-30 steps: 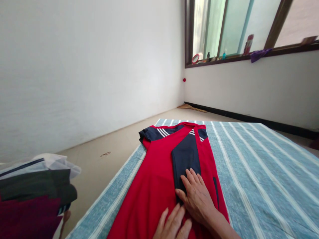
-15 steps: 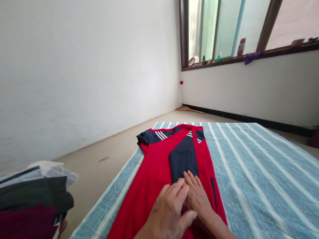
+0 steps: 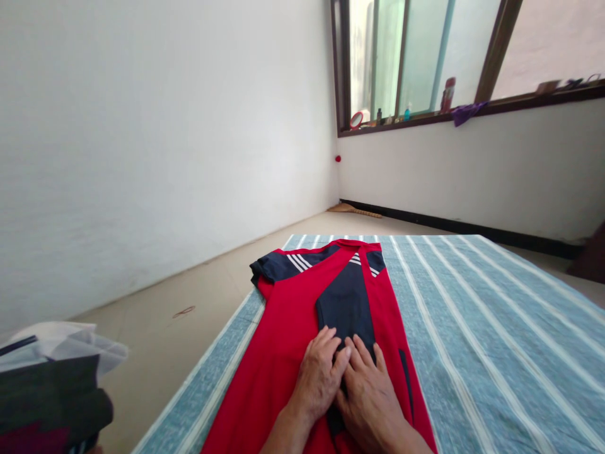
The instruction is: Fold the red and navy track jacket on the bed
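Observation:
A red and navy short-sleeved shirt (image 3: 288, 340) with white stripes at the shoulders lies on a blue and white striped cloth (image 3: 463, 328). One navy sleeve (image 3: 347, 302) is folded in over its body. My left hand (image 3: 321, 372) rests palm down on the shirt beside that sleeve's edge, fingers stretched out. Close against it, my right hand (image 3: 368, 384) lies flat on the sleeve's lower part. Both hands press on the fabric without gripping it, and the thumb tips nearly meet. The shirt's bottom hem is out of view.
At the lower left stands a pile of folded clothes (image 3: 51, 384) in white, dark green and maroon. A thin looped cord (image 3: 183, 311) and a broom (image 3: 352, 209) lie on the floor. The window sill holds a red bottle (image 3: 447, 94) and a purple cloth (image 3: 467, 113).
My left hand has moved off the right one and forward onto the shirt beside it. My right hand has shifted slightly back toward me. The view has swung a little to the right.

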Available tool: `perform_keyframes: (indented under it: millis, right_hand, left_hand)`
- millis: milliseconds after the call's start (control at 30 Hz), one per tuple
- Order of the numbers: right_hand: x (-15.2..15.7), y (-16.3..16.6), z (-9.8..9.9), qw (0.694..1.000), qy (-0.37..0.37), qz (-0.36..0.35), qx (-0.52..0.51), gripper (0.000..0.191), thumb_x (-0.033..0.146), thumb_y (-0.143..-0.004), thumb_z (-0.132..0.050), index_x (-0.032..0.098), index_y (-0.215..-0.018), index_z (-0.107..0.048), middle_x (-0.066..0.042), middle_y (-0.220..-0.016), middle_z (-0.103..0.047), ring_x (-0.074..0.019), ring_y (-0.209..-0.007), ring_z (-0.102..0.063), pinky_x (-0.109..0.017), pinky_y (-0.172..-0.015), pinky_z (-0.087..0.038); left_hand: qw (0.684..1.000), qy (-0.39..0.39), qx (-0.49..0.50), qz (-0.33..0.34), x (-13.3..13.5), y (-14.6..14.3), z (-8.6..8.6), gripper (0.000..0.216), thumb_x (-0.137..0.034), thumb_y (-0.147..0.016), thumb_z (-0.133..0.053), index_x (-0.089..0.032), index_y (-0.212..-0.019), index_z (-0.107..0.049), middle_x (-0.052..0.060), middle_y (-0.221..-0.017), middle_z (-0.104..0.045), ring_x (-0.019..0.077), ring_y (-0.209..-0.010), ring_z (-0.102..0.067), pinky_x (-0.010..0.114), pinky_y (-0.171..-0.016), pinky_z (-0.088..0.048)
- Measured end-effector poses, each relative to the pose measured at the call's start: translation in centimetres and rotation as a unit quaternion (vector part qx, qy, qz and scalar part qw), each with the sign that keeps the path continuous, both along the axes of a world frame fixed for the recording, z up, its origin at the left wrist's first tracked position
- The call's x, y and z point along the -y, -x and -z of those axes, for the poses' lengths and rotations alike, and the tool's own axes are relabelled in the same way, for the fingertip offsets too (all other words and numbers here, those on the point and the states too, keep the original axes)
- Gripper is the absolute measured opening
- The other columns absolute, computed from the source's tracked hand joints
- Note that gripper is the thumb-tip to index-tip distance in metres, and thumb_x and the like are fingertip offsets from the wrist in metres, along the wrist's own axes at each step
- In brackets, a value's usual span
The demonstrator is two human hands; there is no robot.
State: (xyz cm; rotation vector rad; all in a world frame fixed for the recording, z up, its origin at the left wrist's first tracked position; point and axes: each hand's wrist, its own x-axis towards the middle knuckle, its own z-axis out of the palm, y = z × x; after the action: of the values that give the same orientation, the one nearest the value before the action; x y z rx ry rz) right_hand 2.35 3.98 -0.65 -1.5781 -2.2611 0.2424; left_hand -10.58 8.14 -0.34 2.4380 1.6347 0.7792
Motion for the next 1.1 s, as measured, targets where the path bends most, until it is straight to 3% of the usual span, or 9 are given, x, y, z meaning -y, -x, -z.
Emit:
perform_keyframes:
  millis: [467,1100]
  right_hand:
    - [0.04,0.02,-0.14,1.0,0.03,0.002,0.005,0.049,0.04,-0.091,-0.041,0.023,-0.136,-0.046,-0.008,-0.143,-0.04,-0.0299,-0.137,-0.026,-0.058,-0.109,-0.018]
    - [0.17,-0.05,-0.46,1.0,0.008,-0.002,0.0,0.046,0.036,-0.091,-0.041,0.024,-0.135,-0.048,-0.009,-0.142,-0.042,-0.0303,-0.136,-0.028,-0.057,-0.108,-0.019]
  left_hand:
    - [1.0,0.017,-0.009,-0.003,0.31,-0.41,-0.72,0.029,-0.031,-0.09,-0.047,-0.015,-0.098,-0.07,0.014,-0.12,-0.063,0.0273,-0.119,-0.053,0.046,-0.099,-0.045]
    - [1.0,0.011,-0.007,-0.002,0.22,-0.42,-0.62,0.029,-0.031,-0.09,-0.047,-0.016,-0.097,-0.07,0.014,-0.119,-0.064,0.0265,-0.118,-0.054,0.045,-0.1,-0.044]
